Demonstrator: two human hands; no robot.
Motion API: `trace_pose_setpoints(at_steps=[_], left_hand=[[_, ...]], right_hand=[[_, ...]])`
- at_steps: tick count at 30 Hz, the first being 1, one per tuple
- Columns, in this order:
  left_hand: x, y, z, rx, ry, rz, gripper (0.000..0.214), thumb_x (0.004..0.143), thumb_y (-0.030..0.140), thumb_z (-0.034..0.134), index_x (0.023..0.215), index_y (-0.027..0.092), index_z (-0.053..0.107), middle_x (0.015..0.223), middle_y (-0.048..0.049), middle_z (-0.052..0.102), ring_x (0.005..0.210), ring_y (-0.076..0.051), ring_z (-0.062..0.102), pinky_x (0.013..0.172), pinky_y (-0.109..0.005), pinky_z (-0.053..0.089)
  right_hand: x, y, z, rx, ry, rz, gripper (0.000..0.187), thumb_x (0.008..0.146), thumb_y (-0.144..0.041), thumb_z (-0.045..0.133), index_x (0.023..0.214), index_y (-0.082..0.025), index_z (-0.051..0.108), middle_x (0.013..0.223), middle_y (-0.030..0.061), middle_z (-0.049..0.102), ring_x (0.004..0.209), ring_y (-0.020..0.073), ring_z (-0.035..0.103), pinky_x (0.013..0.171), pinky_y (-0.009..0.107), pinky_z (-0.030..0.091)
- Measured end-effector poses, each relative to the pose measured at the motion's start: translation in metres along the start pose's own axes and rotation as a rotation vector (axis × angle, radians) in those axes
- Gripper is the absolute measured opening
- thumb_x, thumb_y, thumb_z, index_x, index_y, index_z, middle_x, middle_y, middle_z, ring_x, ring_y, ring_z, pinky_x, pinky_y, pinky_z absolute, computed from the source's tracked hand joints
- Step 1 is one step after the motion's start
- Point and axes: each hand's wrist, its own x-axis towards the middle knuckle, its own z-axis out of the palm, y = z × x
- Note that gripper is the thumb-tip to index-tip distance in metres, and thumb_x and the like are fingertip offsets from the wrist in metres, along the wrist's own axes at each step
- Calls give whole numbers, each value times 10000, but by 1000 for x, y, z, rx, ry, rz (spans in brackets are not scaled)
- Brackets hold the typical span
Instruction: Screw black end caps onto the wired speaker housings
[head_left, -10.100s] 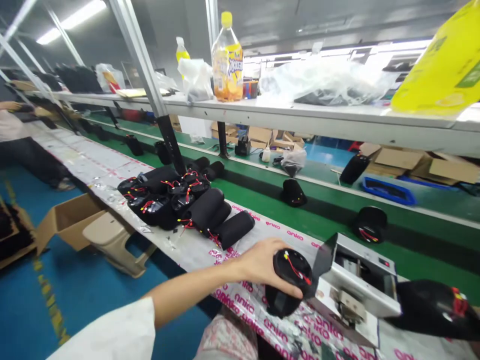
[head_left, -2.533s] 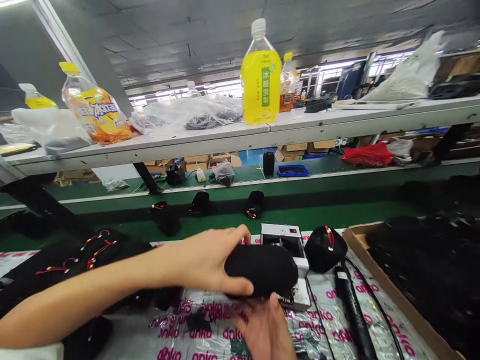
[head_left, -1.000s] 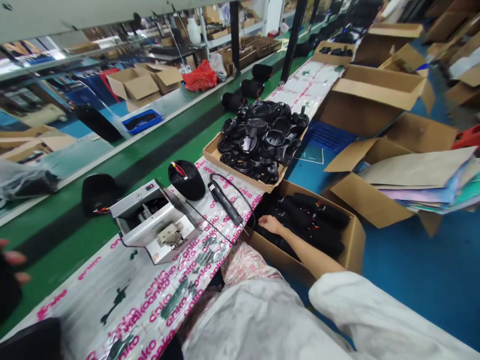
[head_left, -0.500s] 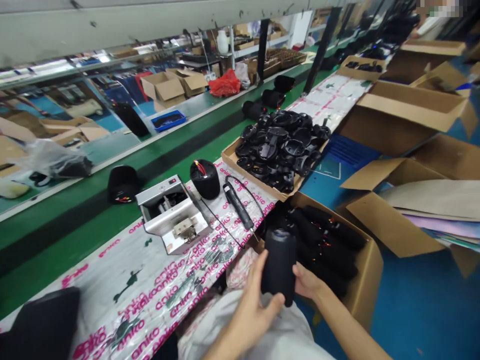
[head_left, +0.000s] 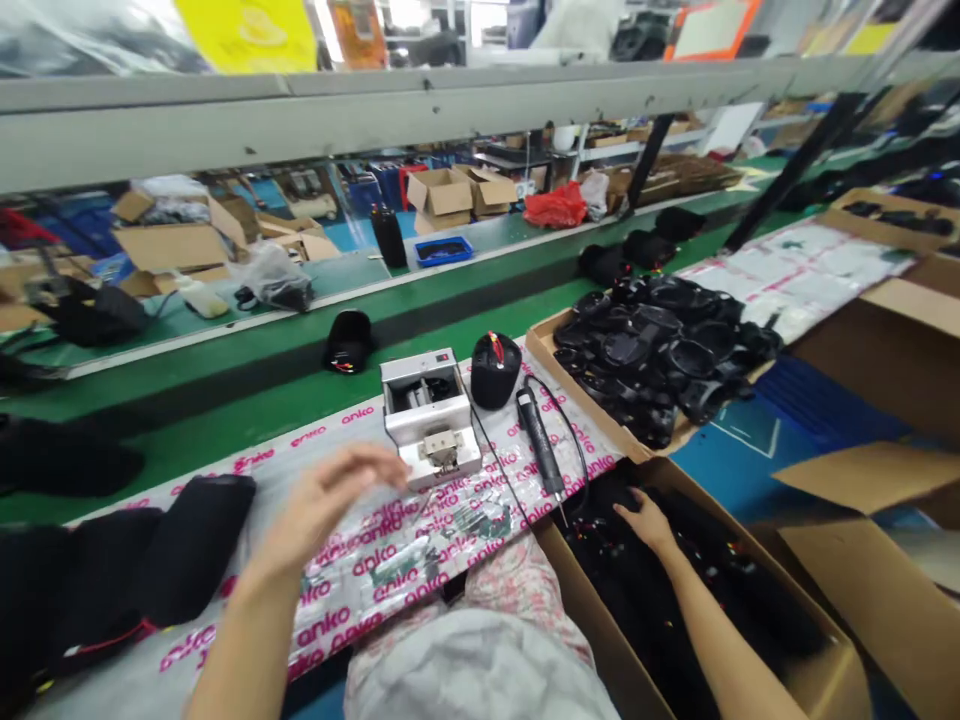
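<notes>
My left hand (head_left: 326, 505) is blurred and hangs open over the pink-printed "anko" plastic sheet (head_left: 390, 560), with nothing in it. The nearest thing to it is a silver metal machine (head_left: 431, 415). My right hand (head_left: 646, 525) reaches into a cardboard box (head_left: 592, 620) and rests on the black fabric-covered cylinders (head_left: 660, 590) packed inside. More of these black cylinders (head_left: 191, 550) lie at the sheet's left end. A black cylinder with red wires on top (head_left: 493, 370) stands beside the machine, next to a corded black handheld tool (head_left: 538, 440).
A tray of round black plastic parts (head_left: 660, 360) sits just beyond the box. A black cap-shaped piece (head_left: 349, 340) rests on the green conveyor belt (head_left: 225, 410). Open cardboard boxes stand at the right, and a long grey shelf runs overhead.
The black cylinder held between my hands is no longer in them. My right hand has moved down into the box, and my left hand has moved left over the sheet.
</notes>
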Motion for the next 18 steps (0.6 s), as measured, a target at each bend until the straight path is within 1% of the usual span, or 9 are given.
trace_pose_setpoints(at_steps=[1, 3, 4, 6, 9, 11, 15, 17, 18], left_hand=[[16, 11, -19, -12, 238, 106, 207, 939, 463, 782, 992, 263, 773, 954, -65, 787, 907, -260, 750, 957, -467, 631], [54, 29, -54, 7, 597, 255, 211, 895, 446, 735, 981, 257, 701, 974, -57, 763, 959, -253, 751, 946, -427, 635], [74, 36, -70, 80, 728, 269, 245, 905, 448, 682, 1052, 252, 679, 1100, -71, 767, 1091, -260, 756, 997, -408, 628], [115, 39, -96, 370, 903, 101, 360, 967, 460, 559, 1247, 242, 624, 1410, -95, 710, 1346, -260, 683, 1100, -382, 590], [162, 23, -120, 457, 924, -94, 637, 837, 473, 799, 1334, 130, 596, 1580, -257, 590, 1517, -410, 550, 1259, -508, 460], [179, 6, -125, 472, 877, -186, 790, 687, 421, 947, 1315, 80, 611, 1541, -333, 600, 1523, -504, 522, 1282, -577, 407], [187, -19, -124, 526, 805, -251, 847, 627, 334, 986, 1346, 99, 605, 1470, -289, 679, 1478, -482, 578, 1257, -549, 438], [184, -19, -126, 552, 821, -249, 832, 666, 343, 965, 1373, 112, 591, 1457, -263, 696, 1459, -464, 601, 1245, -548, 458], [182, -17, -128, 564, 842, -242, 821, 690, 357, 950, 1383, 115, 584, 1450, -258, 700, 1451, -464, 608, 1239, -558, 466]], right_hand=[[4, -10, 2, -6, -33, 5, 397, 1074, -404, 726, 1399, -183, 668, 1429, 127, 667, 1249, 283, 694, 1056, 502, 634], [4, -27, 12, -17, -122, 8, 376, 1077, -407, 721, 1381, -190, 679, 1419, 123, 673, 1236, 275, 699, 1047, 486, 638], [-1, -33, 19, -22, -176, 6, 370, 1077, -407, 721, 1373, -188, 681, 1406, 120, 680, 1219, 271, 705, 1034, 477, 643], [-17, -41, 33, -37, -301, 8, 364, 1077, -405, 722, 1355, -174, 684, 1359, 115, 699, 1168, 258, 722, 992, 456, 658], [-50, -43, 40, -72, -502, 8, 302, 1076, -384, 729, 1259, -144, 710, 1245, 96, 737, 1079, 226, 743, 948, 426, 664], [-72, -46, 24, -83, -640, -5, 279, 1033, -394, 779, 1127, -133, 751, 1121, 91, 776, 1036, 234, 765, 933, 431, 661], [-112, -73, -59, 56, -805, -174, 542, 852, -664, 850, 1082, -174, 813, 1137, 136, 821, 1158, 327, 780, 995, 461, 640], [-126, -101, -110, 145, -734, -320, 657, 839, -777, 798, 1114, -181, 803, 1081, 135, 826, 1107, 317, 783, 1080, 473, 596], [-131, -118, -131, 164, -580, -446, 653, 885, -784, 746, 1129, -180, 799, 1022, 142, 828, 1035, 316, 792, 1062, 486, 598]])
